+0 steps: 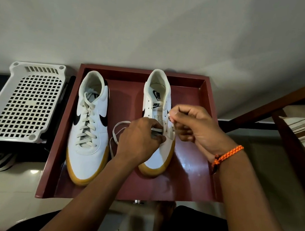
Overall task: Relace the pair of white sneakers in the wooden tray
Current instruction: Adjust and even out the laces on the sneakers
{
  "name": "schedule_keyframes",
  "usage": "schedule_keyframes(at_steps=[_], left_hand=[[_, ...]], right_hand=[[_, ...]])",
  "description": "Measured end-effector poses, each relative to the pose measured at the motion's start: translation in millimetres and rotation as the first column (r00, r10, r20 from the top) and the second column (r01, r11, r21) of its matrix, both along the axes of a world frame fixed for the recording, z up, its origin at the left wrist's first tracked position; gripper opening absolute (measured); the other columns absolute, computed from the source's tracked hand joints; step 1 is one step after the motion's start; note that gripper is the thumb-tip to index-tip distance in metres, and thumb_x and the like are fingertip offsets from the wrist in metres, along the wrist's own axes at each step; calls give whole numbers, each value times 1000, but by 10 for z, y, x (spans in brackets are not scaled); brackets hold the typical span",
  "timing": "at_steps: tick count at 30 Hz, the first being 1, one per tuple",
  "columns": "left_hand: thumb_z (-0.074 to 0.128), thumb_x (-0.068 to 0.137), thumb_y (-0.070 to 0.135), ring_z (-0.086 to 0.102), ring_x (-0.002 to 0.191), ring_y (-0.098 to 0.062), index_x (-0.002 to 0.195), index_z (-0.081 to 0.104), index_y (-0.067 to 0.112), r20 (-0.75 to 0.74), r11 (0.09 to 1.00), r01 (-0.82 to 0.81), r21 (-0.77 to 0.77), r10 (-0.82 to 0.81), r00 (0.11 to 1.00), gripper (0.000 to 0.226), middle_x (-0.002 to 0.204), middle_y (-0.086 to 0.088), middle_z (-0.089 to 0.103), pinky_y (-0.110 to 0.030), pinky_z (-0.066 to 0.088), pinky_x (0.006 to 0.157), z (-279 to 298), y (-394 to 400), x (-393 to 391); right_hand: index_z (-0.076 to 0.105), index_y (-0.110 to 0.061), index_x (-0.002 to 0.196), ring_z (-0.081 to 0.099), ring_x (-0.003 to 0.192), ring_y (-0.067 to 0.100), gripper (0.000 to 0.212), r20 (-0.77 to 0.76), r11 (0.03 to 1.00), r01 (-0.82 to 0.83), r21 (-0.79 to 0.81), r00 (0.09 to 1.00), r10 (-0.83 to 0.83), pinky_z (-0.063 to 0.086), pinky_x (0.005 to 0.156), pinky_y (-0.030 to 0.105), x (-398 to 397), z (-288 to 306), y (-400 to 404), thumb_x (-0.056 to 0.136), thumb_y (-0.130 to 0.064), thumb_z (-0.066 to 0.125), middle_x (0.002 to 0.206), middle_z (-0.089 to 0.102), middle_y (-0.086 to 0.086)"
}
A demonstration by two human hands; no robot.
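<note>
Now both hands, left hand [140,139] and right hand [191,126], each pinching the lace [115,130] (right sneaker [157,154]).

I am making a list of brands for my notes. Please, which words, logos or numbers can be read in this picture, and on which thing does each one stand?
"NIKE", on the tongue label of the white gum-soled sneaker on the right.
"NIKE", on that sneaker's insole, printed at a slant.
Black swoosh logos without words, on the laced white sneaker on the left.
No other text is readable.

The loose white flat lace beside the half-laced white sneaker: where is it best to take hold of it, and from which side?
Pinch the loose white flat lace at its free loop lying on the wooden tray floor, coming from above on the sneaker's left: there it lies exposed.
</note>
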State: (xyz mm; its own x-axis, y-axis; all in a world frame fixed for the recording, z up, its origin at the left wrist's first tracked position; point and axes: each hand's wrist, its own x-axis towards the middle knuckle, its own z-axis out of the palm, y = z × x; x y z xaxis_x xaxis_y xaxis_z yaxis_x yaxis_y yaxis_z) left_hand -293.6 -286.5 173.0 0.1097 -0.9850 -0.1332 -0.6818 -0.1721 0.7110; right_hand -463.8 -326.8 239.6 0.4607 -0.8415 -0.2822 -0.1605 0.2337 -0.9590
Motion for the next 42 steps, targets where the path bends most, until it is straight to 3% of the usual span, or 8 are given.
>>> schedule_keyframes(at_steps=[9,17,20,22,26,30,35,42], left_hand=[[81,82,45,68,98,-25,98,80,34,232,993,39,-112,-12,973,19,97,9,74,-51,57,88,73,43,-5],[84,79,59,51,110,-22,108,73,38,229,996,71,-45,-59,972,37,115,7,41,-48,54,90,82,69,71],[85,77,60,52,109,-23,117,63,37,249,994,65,-88,-42,968,51,116,6,42,-49,55,88,113,89,65],[88,73,58,53,111,-25,132,49,35,274,990,53,-129,-16,962,75,122,4,45,-49,54,87,136,97,51],[91,67,62,64,109,-29,126,35,28,203,997,3,-71,11,979,88,123,4,61,-50,56,83,144,54,134],[74,75,81,62,96,-24,100,48,30,182,990,13,143,-39,983,63,92,8,66,-48,56,84,55,13,334],[40,82,87,65,101,-32,66,61,38,83,991,23,130,-34,996,55,77,14,64,-55,56,89,16,-6,419],[66,94,50,64,97,-27,70,60,34,97,1000,1,-12,0,995,30,77,12,66,-55,54,90,-3,-16,393]], right_hand=[[51,-13,80,15,53,10,23,534,995,-4,98,844,-49,18,49,25,-111,116,-3,101,-21,53,61,19,-6],[53,-17,81,15,53,8,25,699,993,-63,98,715,-23,18,50,25,-170,124,-35,96,-28,69,64,17,-7],[55,-16,82,14,52,9,22,541,982,117,146,822,-179,16,49,25,-164,104,-67,101,-24,58,62,16,-7],[64,-16,83,28,48,9,20,163,948,319,10,935,-316,23,49,24,-160,-48,-124,103,-20,60,58,32,-8],[65,-23,137,68,115,28,42,-733,961,147,-233,623,-273,54,100,43,-207,-423,-108,96,-35,67,126,72,8],[76,-22,114,67,105,31,21,-771,911,56,-408,513,-377,56,94,44,-96,-399,-57,100,-31,62,117,71,9],[79,-28,96,63,87,13,19,-498,782,115,-613,711,-496,55,81,33,102,-289,-21,97,-16,64,104,59,-2],[76,-30,89,56,98,15,18,-579,834,-139,-533,779,-240,54,84,42,263,-382,63,95,-16,65,96,59,-10]])
